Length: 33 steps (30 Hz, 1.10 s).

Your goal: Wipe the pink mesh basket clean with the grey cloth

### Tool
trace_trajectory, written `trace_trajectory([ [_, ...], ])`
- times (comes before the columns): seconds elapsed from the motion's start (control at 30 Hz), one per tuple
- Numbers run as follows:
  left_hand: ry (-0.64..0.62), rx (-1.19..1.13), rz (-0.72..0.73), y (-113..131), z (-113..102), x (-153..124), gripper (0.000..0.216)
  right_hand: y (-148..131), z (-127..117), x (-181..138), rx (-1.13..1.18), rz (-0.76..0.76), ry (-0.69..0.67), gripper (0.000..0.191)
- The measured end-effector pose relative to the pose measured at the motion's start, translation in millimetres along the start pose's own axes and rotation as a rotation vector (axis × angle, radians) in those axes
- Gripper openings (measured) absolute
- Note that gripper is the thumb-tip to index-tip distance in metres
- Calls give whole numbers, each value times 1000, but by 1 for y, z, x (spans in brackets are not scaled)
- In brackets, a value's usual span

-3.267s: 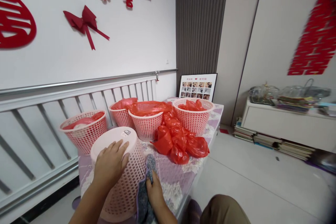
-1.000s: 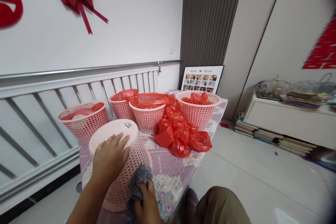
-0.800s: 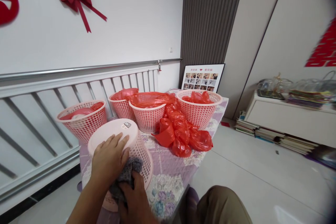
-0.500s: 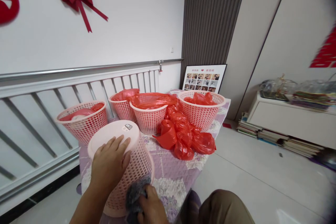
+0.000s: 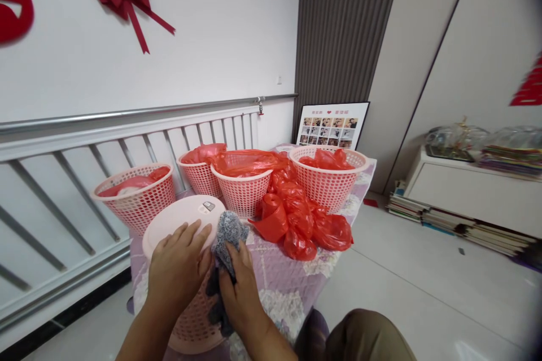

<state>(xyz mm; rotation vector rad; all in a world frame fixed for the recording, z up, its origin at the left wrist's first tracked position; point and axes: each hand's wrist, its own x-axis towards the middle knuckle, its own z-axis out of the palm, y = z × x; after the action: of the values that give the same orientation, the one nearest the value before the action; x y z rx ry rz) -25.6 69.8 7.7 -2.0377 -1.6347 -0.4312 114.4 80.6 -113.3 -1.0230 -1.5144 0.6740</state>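
An upturned pink plastic basket point(image 5: 180, 221) stands at the near end of a table covered by a purple quilted cloth point(image 5: 277, 287). My left hand point(image 5: 178, 268) lies flat on the basket's bottom, fingers spread. My right hand point(image 5: 239, 287) grips a grey rag point(image 5: 226, 234) and presses it against the basket's upper right edge, beside my left fingers.
Several upright pink baskets point(image 5: 329, 177) holding red plastic bags stand further back on the table, with a heap of red bags point(image 5: 300, 220) between them. A white railing point(image 5: 127, 149) runs on the left. A framed photo collage point(image 5: 332, 127) leans at the far end. My knee point(image 5: 364, 338) shows at the bottom.
My right hand has carried the grey rag from low on the basket's side up to its top edge. My left hand has stayed on the basket.
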Motion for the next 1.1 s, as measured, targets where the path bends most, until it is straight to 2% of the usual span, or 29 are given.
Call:
trace_trajectory([
  [0.1,7,2,5,-1,1,0,43,19,3,-3,-9,46,-15,55],
  [0.23,5,3,1,0,3,0,43,86,2,-23,-40,280,41,55],
  [0.3,1,4,0,0,3,0,43,110,0,-32,-44,300,53,55],
  [0.37,-3,2,8,-1,3,0,43,116,-1,-35,-32,277,51,53],
  [0.43,-5,-13,33,-3,4,0,42,105,-2,-30,-20,262,53,52],
  [0.53,-4,-65,114,-12,6,0,42,64,-5,-14,-32,222,72,52],
  [0.67,7,-133,245,-27,8,2,42,5,-15,11,-53,25,58,49],
  [0.77,11,-162,283,-33,8,2,42,-5,-17,21,-48,-42,58,50],
  [0.83,16,-177,278,-34,8,2,41,14,-14,19,-34,20,93,51],
  [0.97,16,-183,256,-32,8,1,41,82,-9,-5,-7,237,144,56],
  [1.03,5,-188,248,-31,7,1,41,111,-10,-21,-16,294,155,58],
  [1.1,-14,-200,232,-31,7,1,42,127,-11,-34,-25,308,183,58],
])
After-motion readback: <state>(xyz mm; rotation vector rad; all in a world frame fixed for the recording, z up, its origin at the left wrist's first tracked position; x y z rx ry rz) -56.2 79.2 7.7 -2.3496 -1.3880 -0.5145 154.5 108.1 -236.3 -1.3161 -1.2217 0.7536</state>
